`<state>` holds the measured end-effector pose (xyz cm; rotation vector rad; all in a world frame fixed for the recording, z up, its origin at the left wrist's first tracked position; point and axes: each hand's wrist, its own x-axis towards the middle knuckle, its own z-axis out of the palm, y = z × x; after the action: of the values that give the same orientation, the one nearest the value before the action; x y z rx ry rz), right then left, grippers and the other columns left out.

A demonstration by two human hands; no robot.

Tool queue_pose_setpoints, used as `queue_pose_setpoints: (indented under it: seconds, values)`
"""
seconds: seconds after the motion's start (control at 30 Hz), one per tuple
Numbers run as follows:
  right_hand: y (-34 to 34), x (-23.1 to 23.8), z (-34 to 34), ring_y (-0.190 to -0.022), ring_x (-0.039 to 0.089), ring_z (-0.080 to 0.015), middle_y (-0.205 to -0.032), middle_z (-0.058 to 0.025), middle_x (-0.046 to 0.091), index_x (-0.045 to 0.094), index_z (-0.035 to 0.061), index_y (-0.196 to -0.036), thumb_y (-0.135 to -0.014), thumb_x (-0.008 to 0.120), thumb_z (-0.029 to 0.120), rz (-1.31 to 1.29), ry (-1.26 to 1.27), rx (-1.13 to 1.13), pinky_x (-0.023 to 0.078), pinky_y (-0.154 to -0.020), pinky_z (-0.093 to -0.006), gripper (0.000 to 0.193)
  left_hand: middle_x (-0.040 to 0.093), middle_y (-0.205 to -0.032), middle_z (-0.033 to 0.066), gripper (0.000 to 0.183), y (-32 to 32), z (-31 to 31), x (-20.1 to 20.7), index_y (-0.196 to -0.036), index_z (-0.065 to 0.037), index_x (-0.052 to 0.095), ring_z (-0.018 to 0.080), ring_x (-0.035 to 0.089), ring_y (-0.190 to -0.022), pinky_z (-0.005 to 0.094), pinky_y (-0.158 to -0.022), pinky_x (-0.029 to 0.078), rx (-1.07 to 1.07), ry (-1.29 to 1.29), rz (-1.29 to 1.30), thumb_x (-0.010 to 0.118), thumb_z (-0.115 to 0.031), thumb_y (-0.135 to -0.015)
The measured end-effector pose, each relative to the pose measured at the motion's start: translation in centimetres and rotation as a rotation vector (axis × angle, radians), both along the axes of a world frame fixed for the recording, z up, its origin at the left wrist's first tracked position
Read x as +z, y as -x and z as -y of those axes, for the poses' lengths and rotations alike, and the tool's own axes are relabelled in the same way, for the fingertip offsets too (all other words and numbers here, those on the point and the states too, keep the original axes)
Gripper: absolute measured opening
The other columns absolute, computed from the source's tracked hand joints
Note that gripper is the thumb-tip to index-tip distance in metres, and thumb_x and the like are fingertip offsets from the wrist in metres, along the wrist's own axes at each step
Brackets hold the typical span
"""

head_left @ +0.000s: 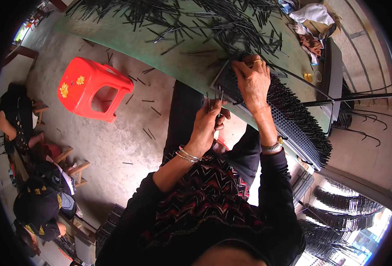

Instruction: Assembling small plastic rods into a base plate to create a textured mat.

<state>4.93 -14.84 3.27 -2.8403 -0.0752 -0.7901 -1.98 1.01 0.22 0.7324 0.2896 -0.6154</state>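
My left hand (206, 126) is closed around a few thin dark sticks (221, 94), their ends pointing up between thumb and fingers. Reaching over a long black perforated rack (289, 128), my right hand (254, 84) has its fingertips pinched together low at the rack's far end. Whatever those fingertips hold is hidden. Many dark sticks (300, 111) stand upright in rows along the rack's right side, while holes show bare along its left side. The rack lies along the edge of the green table (160, 57), in front of my lap.
Loose black sticks (222, 22) heap across the table's far side. A red plastic stool (85, 86) stands on the floor at left, with scattered sticks (149, 133) near it. Metal rods with hooked ends (368, 116) jut out at right. Other people (38, 204) sit at far left.
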Motion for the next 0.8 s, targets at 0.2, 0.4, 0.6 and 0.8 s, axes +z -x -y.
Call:
queue_pose_setpoints:
  seconds: [0.2, 0.4, 0.6, 0.8]
  values:
    - [2.0, 0.8, -0.7, -0.091, 0.062, -0.0244, -0.099, -0.0075, 0.064, 0.072, 0.0115, -0.107, -0.084, 0.071, 0.016, 0.043, -0.307, 0.061, 0.049, -0.079, -0.0357, 0.024, 0.066, -0.078, 0.0078, 0.026, -0.1, -0.2, 0.2, -0.105, -0.003, 0.058, 0.0029, 0.041, -0.057, 0.0181, -0.049, 0.031, -0.010, -0.044, 0.055, 0.056, -0.029, -0.099]
    - [5.3, 1.6, 0.4, -0.081, 0.064, -0.0227, -0.091, -0.0127, 0.065, 0.069, 0.0000, -0.104, -0.085, 0.071, 0.017, -0.523, -0.833, 0.214, 0.049, -0.072, -0.0308, 0.026, 0.070, -0.085, 0.0123, 0.027, 0.1, 0.4, 1.1, -0.102, -0.003, 0.060, 0.0032, 0.045, -0.055, 0.0181, -0.048, 0.031, -0.006, -0.051, 0.182, 0.057, -0.029, -0.098]
    - [5.8, 1.5, 0.8, -0.078, 0.062, -0.0144, -0.087, -0.0084, 0.068, 0.068, -0.0044, -0.100, -0.087, 0.067, 0.008, -0.618, -1.124, 0.210, 0.050, -0.072, -0.0272, 0.019, 0.072, -0.087, 0.0102, 0.030, 0.6, 0.6, 0.3, -0.100, -0.004, 0.066, 0.0030, 0.052, -0.057, 0.0172, -0.049, 0.032, -0.066, -0.113, 0.206, 0.059, -0.032, -0.096]
    - [5.8, 2.4, 0.6, -0.072, 0.060, -0.0098, -0.081, -0.0063, 0.066, 0.066, -0.0051, -0.099, -0.088, 0.064, 0.007, -0.651, -1.209, 0.170, 0.049, -0.067, -0.0234, 0.016, 0.073, -0.088, 0.0061, 0.030, 0.4, 0.4, 0.1, -0.100, -0.004, 0.067, 0.0041, 0.059, -0.062, 0.0176, -0.049, 0.034, -0.089, -0.210, 0.276, 0.061, -0.034, -0.095]
